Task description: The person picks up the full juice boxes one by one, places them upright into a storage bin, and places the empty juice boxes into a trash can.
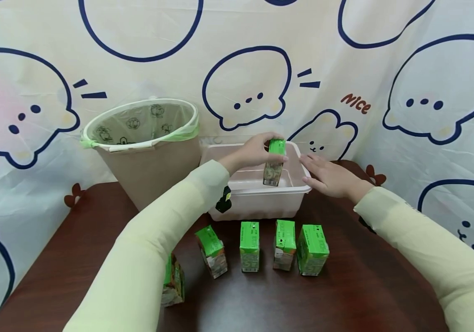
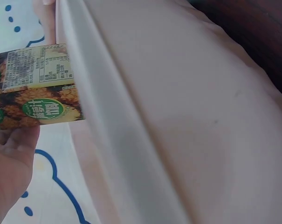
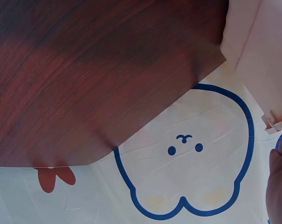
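My left hand [image 1: 256, 150] grips a small drink carton [image 1: 273, 173] with a green top, holding it upright over the pale pink plastic bin [image 1: 257, 203]. In the left wrist view the carton [image 2: 38, 86] shows printed brown and yellow sides, and its far end is hidden behind the bin's wall [image 2: 145, 102]. My right hand [image 1: 327, 176] rests at the bin's right rim with its fingers straight. Only the edge of the right hand [image 3: 279, 182] shows in the right wrist view, beside the bin [image 3: 266, 51].
Several green-topped cartons stand in front of the bin, among them one in the middle [image 1: 249, 249] and one at the right [image 1: 313, 251]; the leftmost [image 1: 173, 283] is partly behind my left sleeve. A tall lined wastebasket [image 1: 149, 170] stands left on the dark wooden table [image 1: 365, 276].
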The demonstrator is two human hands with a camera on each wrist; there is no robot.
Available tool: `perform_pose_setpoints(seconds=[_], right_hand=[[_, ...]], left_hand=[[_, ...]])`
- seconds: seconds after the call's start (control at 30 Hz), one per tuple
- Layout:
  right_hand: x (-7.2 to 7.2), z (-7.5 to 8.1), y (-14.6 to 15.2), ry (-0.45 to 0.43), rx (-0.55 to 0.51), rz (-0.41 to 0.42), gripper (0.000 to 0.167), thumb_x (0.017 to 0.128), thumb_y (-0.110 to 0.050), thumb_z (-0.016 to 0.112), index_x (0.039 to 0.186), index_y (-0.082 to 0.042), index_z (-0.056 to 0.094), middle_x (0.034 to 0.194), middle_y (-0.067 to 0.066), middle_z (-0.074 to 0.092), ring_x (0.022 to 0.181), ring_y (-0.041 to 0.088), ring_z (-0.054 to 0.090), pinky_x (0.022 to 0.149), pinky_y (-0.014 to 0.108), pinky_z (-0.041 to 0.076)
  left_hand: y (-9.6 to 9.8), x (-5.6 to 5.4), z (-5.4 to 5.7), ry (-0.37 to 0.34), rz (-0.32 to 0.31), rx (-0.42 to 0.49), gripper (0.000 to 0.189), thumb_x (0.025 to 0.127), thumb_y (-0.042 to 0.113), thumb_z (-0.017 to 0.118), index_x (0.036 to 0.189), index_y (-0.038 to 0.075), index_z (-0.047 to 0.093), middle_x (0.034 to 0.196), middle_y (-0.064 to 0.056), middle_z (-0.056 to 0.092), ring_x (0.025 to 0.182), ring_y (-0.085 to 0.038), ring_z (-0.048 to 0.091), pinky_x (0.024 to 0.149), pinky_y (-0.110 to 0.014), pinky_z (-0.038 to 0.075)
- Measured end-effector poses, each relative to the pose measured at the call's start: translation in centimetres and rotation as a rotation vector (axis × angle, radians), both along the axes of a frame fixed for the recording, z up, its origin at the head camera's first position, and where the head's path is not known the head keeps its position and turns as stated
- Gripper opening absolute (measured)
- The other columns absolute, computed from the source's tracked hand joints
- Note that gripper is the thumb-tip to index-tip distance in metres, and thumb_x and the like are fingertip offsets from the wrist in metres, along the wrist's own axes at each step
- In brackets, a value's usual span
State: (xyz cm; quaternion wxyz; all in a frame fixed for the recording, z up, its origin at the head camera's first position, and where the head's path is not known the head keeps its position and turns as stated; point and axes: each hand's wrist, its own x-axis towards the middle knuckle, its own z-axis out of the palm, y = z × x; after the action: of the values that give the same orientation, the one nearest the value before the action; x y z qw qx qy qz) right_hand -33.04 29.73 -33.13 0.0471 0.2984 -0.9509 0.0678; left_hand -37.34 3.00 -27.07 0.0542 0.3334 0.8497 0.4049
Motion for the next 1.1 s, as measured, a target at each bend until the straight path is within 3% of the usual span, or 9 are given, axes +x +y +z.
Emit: perform_pose_setpoints(seconds=[0.3, 0.5, 0.67, 1.0, 1.1], right_hand=[[0.2, 0.5, -0.4, -0.022, 0.017, -0.012, 0.075, 0.1, -0.054, 0.037, 0.155, -0.007, 0.019, 0.159, 0.018, 0.016, 0.145, 0.035, 0.014, 0.112, 0.057, 0.02], [0.2, 0.6, -0.4, -0.03, 0.027, -0.008, 0.073, 0.101, -0.051, 0.037, 0.155, -0.006, 0.018, 0.159, 0.019, 0.015, 0.145, 0.036, 0.014, 0.112, 0.056, 0.021], [0.2, 0.5, -0.4, -0.034, 0.017, -0.015, 0.072, 0.102, -0.048, 0.039, 0.156, -0.007, 0.016, 0.159, 0.018, 0.015, 0.145, 0.035, 0.014, 0.112, 0.056, 0.022], [0.2, 0.4, -0.3, -0.017, 0.013, -0.014, 0.071, 0.101, -0.045, 0.042, 0.155, -0.007, 0.018, 0.159, 0.018, 0.016, 0.145, 0.036, 0.016, 0.111, 0.056, 0.023], [0.3, 0.4, -0.3, -0.018, 0.006, -0.011, 0.07, 0.101, -0.044, 0.043, 0.155, -0.006, 0.018, 0.159, 0.018, 0.016, 0.144, 0.036, 0.016, 0.112, 0.056, 0.022]], left_hand=[[0.5, -0.5, -1.5, -0.043, -0.03, -0.063, 0.067, 0.084, 0.036, 0.077, 0.14, 0.011, 0.05, 0.122, -0.004, 0.054, 0.102, -0.02, 0.053, 0.087, -0.033, 0.047], [0.9, -0.8, -2.3, -0.057, -0.095, -0.067, 0.062, 0.083, 0.034, 0.078, 0.137, 0.016, 0.053, 0.116, -0.002, 0.055, 0.098, -0.018, 0.052, 0.083, -0.032, 0.046], [1.5, -1.3, -3.0, -0.057, -0.14, -0.048, 0.056, 0.082, 0.029, 0.08, 0.131, 0.013, 0.058, 0.114, -0.001, 0.056, 0.096, -0.018, 0.052, 0.081, -0.03, 0.046], [2.7, -2.1, -4.3, -0.025, -0.099, -0.101, 0.065, 0.08, 0.024, 0.082, 0.137, 0.01, 0.054, 0.126, -0.003, 0.055, 0.099, -0.019, 0.052, 0.08, -0.028, 0.046], [2.9, -2.1, -4.6, -0.022, -0.093, -0.11, 0.064, 0.08, 0.023, 0.083, 0.136, 0.01, 0.054, 0.122, -0.003, 0.056, 0.096, -0.019, 0.052, 0.077, -0.028, 0.046]])
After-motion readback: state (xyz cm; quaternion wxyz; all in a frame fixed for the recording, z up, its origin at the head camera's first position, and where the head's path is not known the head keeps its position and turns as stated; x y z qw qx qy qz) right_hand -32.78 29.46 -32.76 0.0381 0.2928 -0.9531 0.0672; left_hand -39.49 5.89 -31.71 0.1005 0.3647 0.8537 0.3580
